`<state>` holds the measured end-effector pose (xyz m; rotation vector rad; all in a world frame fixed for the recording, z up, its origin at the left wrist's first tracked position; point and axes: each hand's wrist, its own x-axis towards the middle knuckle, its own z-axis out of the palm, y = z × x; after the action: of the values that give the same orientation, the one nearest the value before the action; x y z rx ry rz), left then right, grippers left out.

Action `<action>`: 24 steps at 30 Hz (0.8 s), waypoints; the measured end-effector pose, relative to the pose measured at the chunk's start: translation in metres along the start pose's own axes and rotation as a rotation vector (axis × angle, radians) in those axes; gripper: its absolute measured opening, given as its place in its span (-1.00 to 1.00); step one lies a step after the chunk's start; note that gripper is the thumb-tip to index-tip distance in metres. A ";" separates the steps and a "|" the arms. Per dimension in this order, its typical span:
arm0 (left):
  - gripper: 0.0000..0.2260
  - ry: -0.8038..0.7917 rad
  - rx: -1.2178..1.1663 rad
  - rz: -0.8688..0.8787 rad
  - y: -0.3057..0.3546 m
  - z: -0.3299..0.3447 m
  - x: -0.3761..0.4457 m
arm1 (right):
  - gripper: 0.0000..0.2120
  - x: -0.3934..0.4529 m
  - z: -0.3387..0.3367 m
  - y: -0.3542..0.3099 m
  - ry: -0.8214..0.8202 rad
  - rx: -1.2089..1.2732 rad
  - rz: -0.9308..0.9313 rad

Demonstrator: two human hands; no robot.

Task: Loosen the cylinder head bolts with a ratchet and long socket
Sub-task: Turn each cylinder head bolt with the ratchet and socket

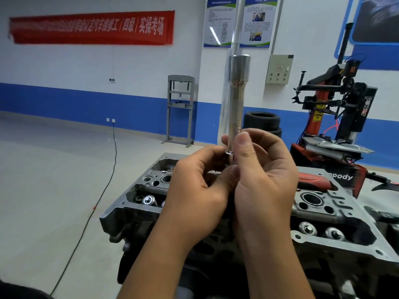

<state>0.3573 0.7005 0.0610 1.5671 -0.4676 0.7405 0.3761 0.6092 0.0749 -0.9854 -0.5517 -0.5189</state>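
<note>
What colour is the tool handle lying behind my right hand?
Red with a dark grey part, the tool handle shows in the head view.

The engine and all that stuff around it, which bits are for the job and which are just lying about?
For the job: long socket, held upright by the left hand and right hand; cylinder head; red tool handle.

Just there: tyres, tyre machine, press frame, red banner, floor cable.
</note>
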 end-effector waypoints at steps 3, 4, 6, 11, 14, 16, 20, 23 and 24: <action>-0.83 0.099 0.068 0.036 -0.001 0.002 -0.002 | -0.72 0.000 0.002 -0.002 -0.001 -0.022 -0.007; -0.83 0.138 0.094 0.033 -0.001 0.002 -0.002 | -0.72 0.000 0.003 -0.003 -0.004 -0.025 0.000; -0.83 0.166 0.118 0.018 -0.002 0.003 -0.002 | -0.83 0.002 0.002 -0.002 -0.017 -0.058 0.004; -0.81 0.085 0.158 0.051 -0.004 0.001 -0.002 | -0.80 0.000 0.001 0.002 -0.035 -0.117 -0.010; -0.75 -0.071 0.137 0.037 0.000 0.000 -0.002 | -0.87 0.002 0.001 0.001 0.023 -0.136 -0.022; -0.70 -0.126 0.116 0.020 0.000 0.002 -0.002 | -0.78 0.005 -0.002 0.002 0.059 -0.119 0.026; -0.76 0.010 0.077 0.014 -0.001 0.005 -0.001 | -0.63 0.005 0.001 0.000 0.026 -0.025 0.133; -0.83 0.106 0.061 -0.003 -0.002 0.006 -0.003 | -0.64 0.002 0.004 0.000 -0.006 -0.101 0.062; -0.84 0.134 0.081 -0.002 -0.002 0.006 -0.003 | -0.68 0.001 0.004 0.001 -0.008 -0.119 0.035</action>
<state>0.3575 0.6944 0.0576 1.5812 -0.3409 0.8660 0.3766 0.6126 0.0768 -1.1088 -0.5143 -0.5212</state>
